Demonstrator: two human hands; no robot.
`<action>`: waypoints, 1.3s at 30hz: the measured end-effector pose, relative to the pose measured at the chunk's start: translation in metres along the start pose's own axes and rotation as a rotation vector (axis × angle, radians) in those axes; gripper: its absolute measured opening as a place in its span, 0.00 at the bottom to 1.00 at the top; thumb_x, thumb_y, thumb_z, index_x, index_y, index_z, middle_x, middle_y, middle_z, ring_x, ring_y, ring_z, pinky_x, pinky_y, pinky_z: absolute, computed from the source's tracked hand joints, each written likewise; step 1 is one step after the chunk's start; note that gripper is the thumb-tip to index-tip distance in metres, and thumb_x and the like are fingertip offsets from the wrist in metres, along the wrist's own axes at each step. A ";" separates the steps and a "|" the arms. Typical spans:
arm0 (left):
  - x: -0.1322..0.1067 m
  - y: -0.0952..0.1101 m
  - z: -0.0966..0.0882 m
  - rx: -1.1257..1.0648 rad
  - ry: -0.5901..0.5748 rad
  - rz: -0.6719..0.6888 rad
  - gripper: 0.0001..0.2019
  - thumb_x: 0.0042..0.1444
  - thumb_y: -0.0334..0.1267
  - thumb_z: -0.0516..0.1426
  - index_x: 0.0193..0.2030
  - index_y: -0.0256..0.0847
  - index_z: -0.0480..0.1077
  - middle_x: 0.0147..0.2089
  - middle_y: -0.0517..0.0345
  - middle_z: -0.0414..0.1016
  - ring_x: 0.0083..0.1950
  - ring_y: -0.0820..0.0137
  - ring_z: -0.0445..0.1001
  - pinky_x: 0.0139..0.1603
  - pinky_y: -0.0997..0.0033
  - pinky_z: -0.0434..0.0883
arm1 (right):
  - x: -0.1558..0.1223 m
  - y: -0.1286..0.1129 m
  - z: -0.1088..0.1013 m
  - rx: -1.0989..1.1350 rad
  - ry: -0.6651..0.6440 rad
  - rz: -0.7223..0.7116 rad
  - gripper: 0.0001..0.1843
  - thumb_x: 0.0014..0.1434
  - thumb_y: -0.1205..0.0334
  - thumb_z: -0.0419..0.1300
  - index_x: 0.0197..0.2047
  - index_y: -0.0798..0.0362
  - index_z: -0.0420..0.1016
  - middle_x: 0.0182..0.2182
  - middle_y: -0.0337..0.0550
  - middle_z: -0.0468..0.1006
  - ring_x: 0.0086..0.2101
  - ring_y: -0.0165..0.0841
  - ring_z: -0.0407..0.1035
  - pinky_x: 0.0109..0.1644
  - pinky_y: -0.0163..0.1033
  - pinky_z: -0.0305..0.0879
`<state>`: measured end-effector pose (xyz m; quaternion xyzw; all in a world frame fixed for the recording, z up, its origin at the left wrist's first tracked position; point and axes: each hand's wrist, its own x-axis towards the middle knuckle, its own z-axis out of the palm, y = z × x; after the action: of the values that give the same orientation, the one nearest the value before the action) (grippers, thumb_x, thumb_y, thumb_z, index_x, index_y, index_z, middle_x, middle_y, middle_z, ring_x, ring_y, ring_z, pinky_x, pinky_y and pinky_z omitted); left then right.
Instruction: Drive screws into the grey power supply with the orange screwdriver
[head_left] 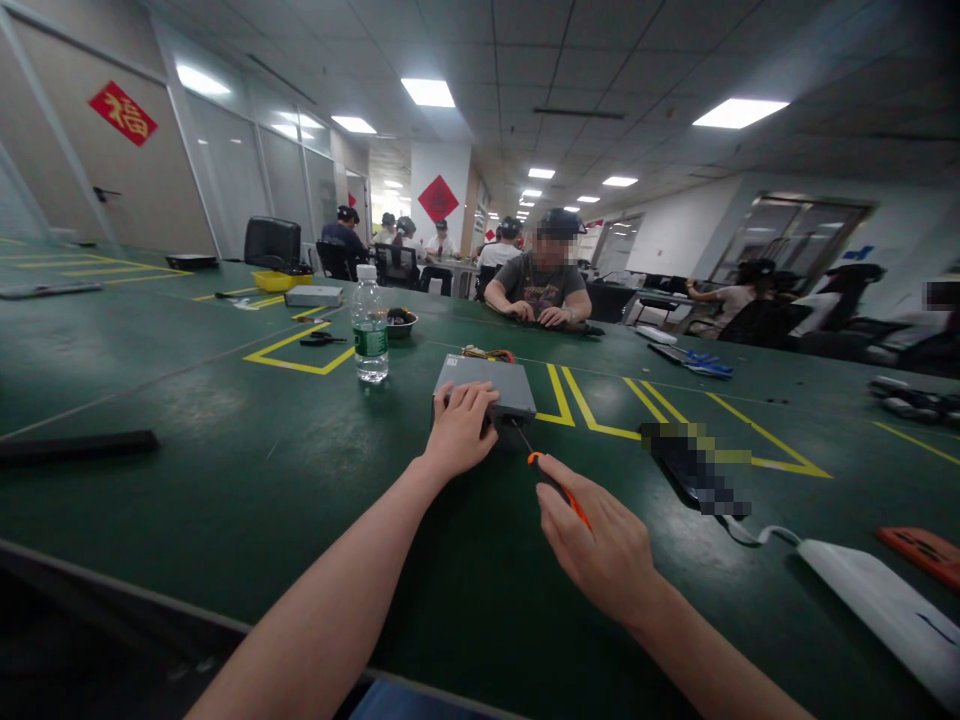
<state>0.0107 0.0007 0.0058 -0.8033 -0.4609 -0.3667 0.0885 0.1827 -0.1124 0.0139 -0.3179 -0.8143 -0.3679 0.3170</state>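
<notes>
A grey metal computer power supply lies on the green table with a bundle of coloured cables behind it. Over its left front corner, my left hand holds the box, fingers across the top and thumb at the near side. My right hand is closed around the black and orange handle of a screwdriver. The screwdriver's thin shaft points up and left to the near face of the power supply; whether its tip sits in a screw is too small to tell.
A water bottle stands left of the box, near a small bowl. To the right lie a phone, a white power bank and blue-handled pliers. Across the table sits a person. A black bar lies left.
</notes>
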 end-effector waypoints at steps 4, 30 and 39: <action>0.000 0.001 0.000 -0.010 -0.003 -0.011 0.19 0.50 0.34 0.53 0.50 0.46 0.62 0.57 0.56 0.65 0.59 0.63 0.58 0.63 0.54 0.45 | 0.002 -0.003 0.006 0.041 -0.034 -0.061 0.11 0.56 0.74 0.52 0.43 0.56 0.65 0.46 0.56 0.71 0.50 0.37 0.64 0.47 0.40 0.67; -0.001 0.000 -0.001 -0.007 0.028 0.014 0.15 0.54 0.36 0.50 0.49 0.45 0.62 0.56 0.57 0.65 0.59 0.65 0.58 0.63 0.55 0.45 | 0.012 -0.043 0.003 -0.206 -0.195 0.059 0.16 0.57 0.76 0.43 0.46 0.64 0.66 0.42 0.62 0.73 0.40 0.39 0.70 0.44 0.44 0.66; -0.001 0.001 -0.001 -0.009 0.025 0.016 0.15 0.54 0.37 0.51 0.50 0.45 0.62 0.57 0.56 0.65 0.59 0.64 0.58 0.63 0.54 0.45 | 0.032 -0.051 0.005 -0.212 -0.148 0.295 0.13 0.61 0.66 0.48 0.47 0.62 0.66 0.39 0.54 0.71 0.33 0.34 0.68 0.35 0.38 0.63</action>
<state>0.0105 -0.0006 0.0062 -0.8026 -0.4518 -0.3782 0.0933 0.1241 -0.1258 0.0150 -0.4918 -0.7365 -0.3769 0.2716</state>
